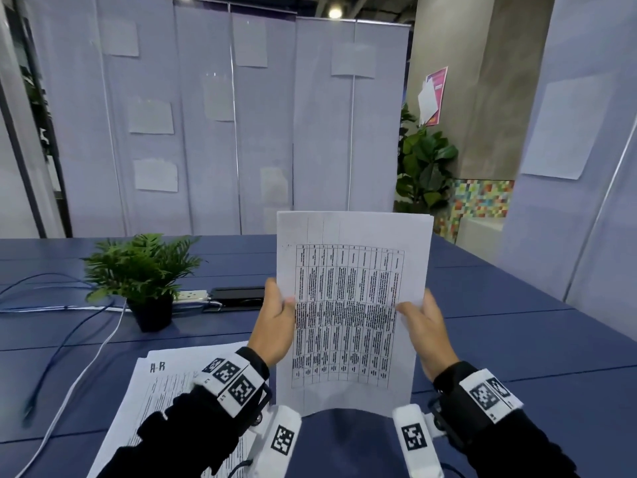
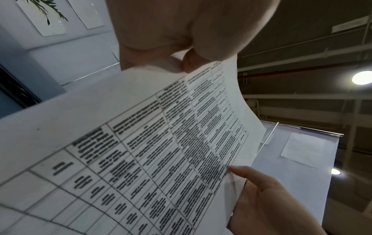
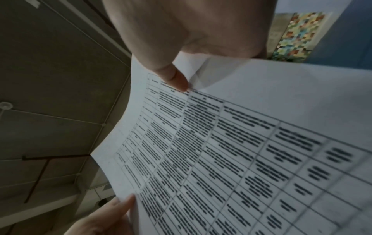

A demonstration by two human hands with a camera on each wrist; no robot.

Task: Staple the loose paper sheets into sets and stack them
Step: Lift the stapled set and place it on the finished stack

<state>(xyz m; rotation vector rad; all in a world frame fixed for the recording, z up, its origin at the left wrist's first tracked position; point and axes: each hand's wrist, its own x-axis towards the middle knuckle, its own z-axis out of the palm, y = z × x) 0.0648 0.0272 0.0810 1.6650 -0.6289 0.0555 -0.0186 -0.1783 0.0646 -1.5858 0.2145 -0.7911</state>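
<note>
I hold a set of white sheets (image 1: 351, 305) printed with a table upright above the blue table (image 1: 482, 305). My left hand (image 1: 275, 322) grips its left edge, thumb on the front. My right hand (image 1: 424, 322) grips the right edge, thumb on the print. The left wrist view shows the sheets (image 2: 141, 143) pinched under my left hand (image 2: 187, 47), with the right hand (image 2: 267, 198) at the far edge. The right wrist view shows the printed page (image 3: 241, 151), my right thumb (image 3: 175, 76) on it, and the left hand (image 3: 106, 217) below. No stapler is in view.
A pile of printed paper (image 1: 165, 401) lies on the table at the lower left, partly under my left sleeve. A potted plant (image 1: 144, 277), a power strip (image 1: 193, 295), a black cable tray (image 1: 238, 298) and loose cables (image 1: 69, 343) sit at the left. Partition screens (image 1: 206, 132) stand behind.
</note>
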